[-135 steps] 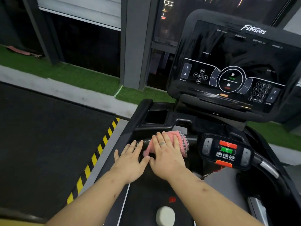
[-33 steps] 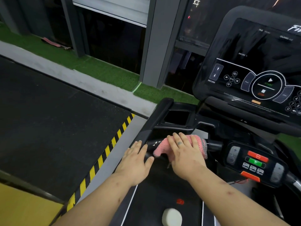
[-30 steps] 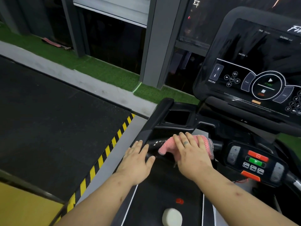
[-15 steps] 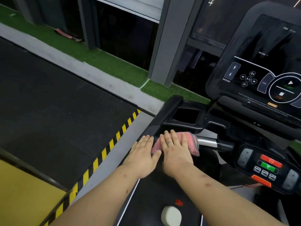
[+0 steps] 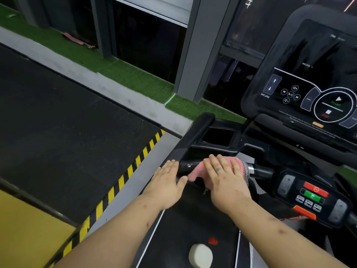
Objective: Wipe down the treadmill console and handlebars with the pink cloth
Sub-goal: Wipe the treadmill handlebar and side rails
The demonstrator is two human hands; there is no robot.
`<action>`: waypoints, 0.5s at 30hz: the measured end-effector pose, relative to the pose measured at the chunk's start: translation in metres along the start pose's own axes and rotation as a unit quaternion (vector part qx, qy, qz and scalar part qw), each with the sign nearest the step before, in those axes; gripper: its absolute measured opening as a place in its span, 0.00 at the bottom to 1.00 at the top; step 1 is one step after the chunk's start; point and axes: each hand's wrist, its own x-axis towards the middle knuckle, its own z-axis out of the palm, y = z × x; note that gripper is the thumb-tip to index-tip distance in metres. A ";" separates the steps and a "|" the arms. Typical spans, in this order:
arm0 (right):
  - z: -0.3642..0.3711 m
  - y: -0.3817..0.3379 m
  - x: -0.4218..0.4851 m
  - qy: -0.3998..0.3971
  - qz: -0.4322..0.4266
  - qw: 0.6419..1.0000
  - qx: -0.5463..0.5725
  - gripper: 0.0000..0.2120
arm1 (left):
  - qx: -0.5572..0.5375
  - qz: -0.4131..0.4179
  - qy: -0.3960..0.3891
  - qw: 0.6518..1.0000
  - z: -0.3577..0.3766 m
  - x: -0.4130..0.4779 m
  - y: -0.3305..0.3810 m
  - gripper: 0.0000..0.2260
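The pink cloth (image 5: 196, 169) is draped over the treadmill's front crossbar handlebar (image 5: 259, 170). My right hand (image 5: 225, 180) lies flat on top of the cloth, fingers straight, pressing it onto the bar. My left hand (image 5: 166, 182) rests flat with straight fingers on the bar's left end, just left of the cloth, where the side handrail (image 5: 195, 134) meets it. The black console screen (image 5: 309, 78) rises at the upper right. The small control pad (image 5: 313, 196) with red and green buttons sits right of my right hand.
A white rounded object (image 5: 201, 256) lies on the treadmill belt below my arms. A cup-holder recess (image 5: 219, 136) sits behind the bar. Black floor mat with yellow-black hazard stripe (image 5: 133, 167) lies left. Green turf and a grey pillar (image 5: 195, 55) stand behind.
My right hand has slid the cloth to the right along the crossbar compared with half a second ago, covering more of the silver section. My left hand stays at the bar's left end.
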 end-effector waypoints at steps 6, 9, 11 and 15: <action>0.007 -0.006 0.003 0.034 0.011 0.999 0.015 0.41 | 0.002 0.003 0.000 1.000 0.003 0.000 -0.001 0.31; 0.008 -0.022 0.015 0.012 -0.012 1.000 0.000 0.42 | 0.004 0.004 -0.003 1.000 0.003 0.001 -0.001 0.31; 0.006 -0.033 0.023 0.000 -0.023 1.000 -0.006 0.42 | 0.004 0.002 -0.003 1.000 0.002 0.001 -0.001 0.30; 0.006 -0.049 0.032 -0.022 -0.034 0.999 -0.028 0.44 | 0.010 0.001 0.000 1.000 0.004 0.001 0.000 0.30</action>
